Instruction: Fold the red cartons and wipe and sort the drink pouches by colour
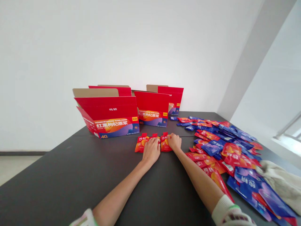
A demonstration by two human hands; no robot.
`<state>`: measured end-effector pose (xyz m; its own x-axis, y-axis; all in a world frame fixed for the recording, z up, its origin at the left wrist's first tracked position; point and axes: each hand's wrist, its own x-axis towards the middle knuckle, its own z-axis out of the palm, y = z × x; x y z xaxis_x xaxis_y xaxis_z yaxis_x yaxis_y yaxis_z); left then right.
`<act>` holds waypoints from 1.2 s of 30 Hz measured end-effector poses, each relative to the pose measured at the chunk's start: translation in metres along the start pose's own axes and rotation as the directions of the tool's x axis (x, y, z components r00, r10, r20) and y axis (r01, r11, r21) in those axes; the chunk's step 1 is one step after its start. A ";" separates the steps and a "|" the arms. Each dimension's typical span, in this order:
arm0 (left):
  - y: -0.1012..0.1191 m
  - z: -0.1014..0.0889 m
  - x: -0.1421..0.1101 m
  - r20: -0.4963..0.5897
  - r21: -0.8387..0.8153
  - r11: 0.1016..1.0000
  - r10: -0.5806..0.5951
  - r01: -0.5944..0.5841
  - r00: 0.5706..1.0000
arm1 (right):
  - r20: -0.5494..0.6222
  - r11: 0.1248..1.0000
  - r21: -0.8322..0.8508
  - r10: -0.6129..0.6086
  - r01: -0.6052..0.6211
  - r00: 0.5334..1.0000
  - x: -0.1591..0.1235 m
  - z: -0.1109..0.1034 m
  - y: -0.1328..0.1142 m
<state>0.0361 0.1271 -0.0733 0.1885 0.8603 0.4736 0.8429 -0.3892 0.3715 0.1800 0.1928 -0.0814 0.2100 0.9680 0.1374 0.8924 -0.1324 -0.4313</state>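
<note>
Three red pouches lie side by side in a row on the dark table: a left pouch (140, 144), a middle one mostly covered, and a right pouch (165, 145). My left hand (151, 150) rests palm down over the middle pouch, its fingers stretched forward and lying flat. With curled fingers, my right hand (174, 142) grips the right edge of the right pouch; the fingertips are partly hidden. Both pouches beside my left hand show orange fruit prints and white lettering.
Open red cartons stand behind the hands, including a front left carton (115, 121) and a middle carton (151, 108). A heap of red and blue pouches (213, 147) spreads along the right side. Beige cloth (279, 180) lies at the right edge, and a white wall (117, 44) rises behind.
</note>
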 end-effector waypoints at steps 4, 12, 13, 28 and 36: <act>0.004 -0.007 -0.008 0.028 -0.050 0.999 0.023 -0.022 0.999 | -0.009 0.997 -0.066 0.032 -0.032 0.999 0.016 -0.031 0.015; 0.000 -0.044 -0.046 0.110 -0.198 0.979 0.075 -0.052 0.991 | -0.136 0.925 -0.301 0.197 -0.230 0.971 0.048 -0.128 0.140; -0.003 -0.046 -0.049 0.120 -0.211 0.977 0.067 -0.040 0.990 | -0.121 0.919 -0.321 0.198 -0.227 0.973 0.048 -0.130 0.152; 0.013 -0.053 -0.045 0.252 -0.584 0.772 -0.119 0.249 0.960 | -0.278 0.957 -0.167 -0.277 0.238 0.920 0.009 -0.153 0.142; 0.039 -0.067 -0.039 0.649 -0.760 0.110 0.077 0.640 0.757 | -0.313 0.697 0.169 -0.632 0.697 0.709 -0.106 -0.114 0.062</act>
<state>0.0278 0.0567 -0.0238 0.5343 0.8350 -0.1312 -0.1692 0.2578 0.9513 0.2584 0.0575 -0.0204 -0.2903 0.7028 0.6495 0.7009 0.6183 -0.3557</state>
